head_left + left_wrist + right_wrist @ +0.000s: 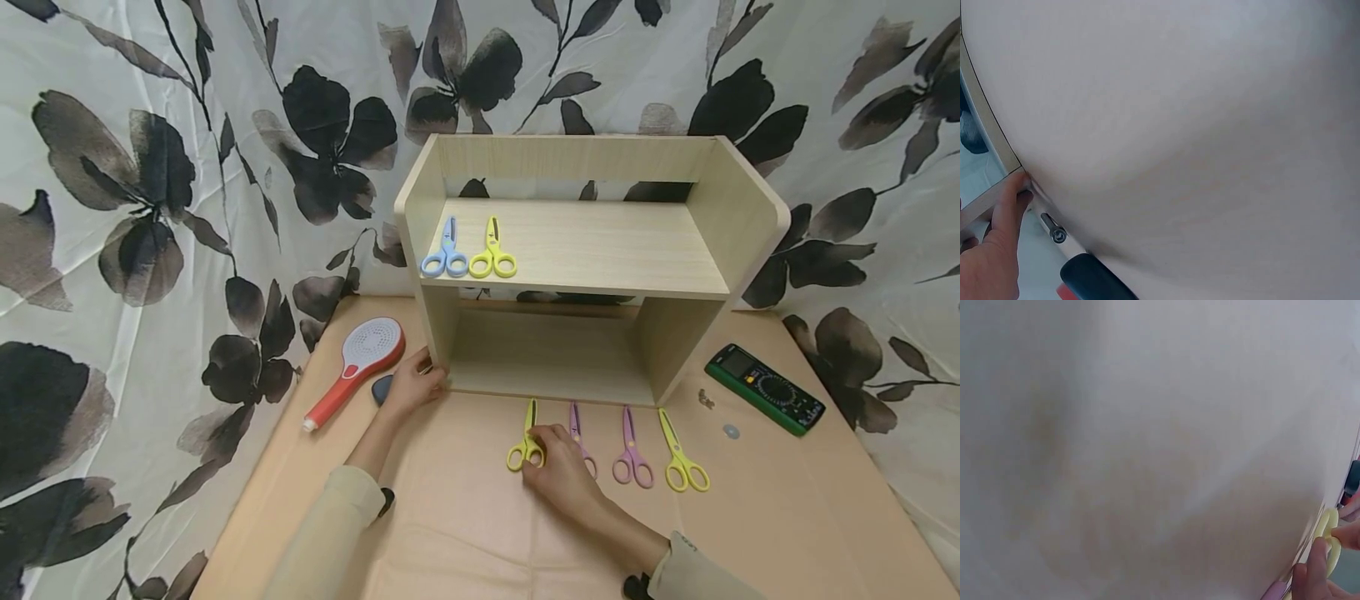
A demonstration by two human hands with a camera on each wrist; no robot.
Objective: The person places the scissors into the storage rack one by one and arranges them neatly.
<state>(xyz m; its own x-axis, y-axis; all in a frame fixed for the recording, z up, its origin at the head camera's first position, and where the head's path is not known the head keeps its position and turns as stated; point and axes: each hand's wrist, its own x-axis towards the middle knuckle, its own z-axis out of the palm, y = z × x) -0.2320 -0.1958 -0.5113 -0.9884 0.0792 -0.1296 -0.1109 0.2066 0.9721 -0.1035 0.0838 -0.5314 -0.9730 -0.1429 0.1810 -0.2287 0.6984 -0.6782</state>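
Observation:
My left hand (417, 382) grips the front lower-left corner of a pale wooden shelf unit (577, 175); the left wrist view shows its fingers (1010, 206) on the side panel. With thumb and index finger my right hand (562, 471) pinches the handle of yellow scissors (529, 417), whose blades point towards the shelf. Purple scissors (576, 417) lie just right of them, partly hidden by that hand. Further right lie purple scissors (629, 429) and yellow scissors (672, 437). On the upper shelf, blue scissors (448, 233) stand beside yellow scissors (492, 233) at the left end.
Left of the shelf lies a red and white shower head (352, 379), with a dark-blue-handled tool (1094, 275) near my left hand. To the right are a green multimeter (765, 387), a small metal piece (705, 400) and a grey disc (731, 431). A floral curtain (225, 50) hangs behind.

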